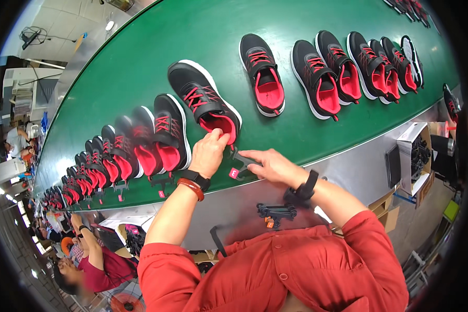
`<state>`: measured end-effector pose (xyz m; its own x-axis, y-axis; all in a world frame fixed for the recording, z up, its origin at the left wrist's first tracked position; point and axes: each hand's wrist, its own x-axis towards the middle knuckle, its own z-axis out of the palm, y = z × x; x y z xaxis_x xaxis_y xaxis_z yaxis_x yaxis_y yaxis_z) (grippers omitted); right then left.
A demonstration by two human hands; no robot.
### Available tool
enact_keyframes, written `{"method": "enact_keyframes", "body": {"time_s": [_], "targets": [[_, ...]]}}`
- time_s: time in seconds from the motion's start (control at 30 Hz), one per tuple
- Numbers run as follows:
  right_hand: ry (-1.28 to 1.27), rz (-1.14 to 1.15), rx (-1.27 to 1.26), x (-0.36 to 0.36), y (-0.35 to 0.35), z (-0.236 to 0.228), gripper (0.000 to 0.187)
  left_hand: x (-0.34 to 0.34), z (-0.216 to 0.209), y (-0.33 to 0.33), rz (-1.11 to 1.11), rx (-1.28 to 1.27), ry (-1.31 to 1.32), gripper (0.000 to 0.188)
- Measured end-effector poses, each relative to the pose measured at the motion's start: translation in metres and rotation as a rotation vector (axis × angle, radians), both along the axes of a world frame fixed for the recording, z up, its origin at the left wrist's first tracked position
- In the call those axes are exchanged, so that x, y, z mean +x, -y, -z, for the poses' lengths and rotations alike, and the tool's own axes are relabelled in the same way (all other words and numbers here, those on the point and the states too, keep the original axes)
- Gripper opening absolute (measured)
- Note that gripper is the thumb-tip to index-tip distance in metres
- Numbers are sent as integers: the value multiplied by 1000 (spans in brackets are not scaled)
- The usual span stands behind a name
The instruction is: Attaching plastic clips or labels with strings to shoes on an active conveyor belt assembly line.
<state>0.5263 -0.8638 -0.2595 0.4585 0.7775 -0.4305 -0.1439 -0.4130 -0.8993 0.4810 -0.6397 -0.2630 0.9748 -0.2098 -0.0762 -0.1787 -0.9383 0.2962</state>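
Observation:
A black sneaker with red laces and a red lining [205,99] lies on the green conveyor belt [140,57]. My left hand [209,152] pinches the red heel opening of that sneaker. My right hand [269,164] holds a black plastic hanger with a small red tag [238,165] just behind the heel. Both wrists wear black bands, and the left also carries a brown bracelet.
Several matching sneakers line the belt to the left [156,138] and right [317,78], those on the left with tags hanging. More black hangers [275,211] lie on the metal ledge [348,166]. An open box [416,151] stands at right. Another person in red [96,260] works at lower left.

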Motion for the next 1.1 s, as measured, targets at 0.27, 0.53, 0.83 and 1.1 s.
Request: {"method": "enact_keyframes", "body": {"time_s": [0.27,0.53,0.83,1.1], "targets": [[90,-79,90,43,3,-1,35,3,-15,24,23,-38,-144,66],[987,-233,-166,117,34,18,39,-1,-37,23,-191,-73,-324,51],[1307,-356,-72,101,6,2,27,-4,-22,22,-257,-221,-214,30],[1368,-368,-46,87,-12,-1,20,-13,-17,24,-294,-216,-214,29]]}}
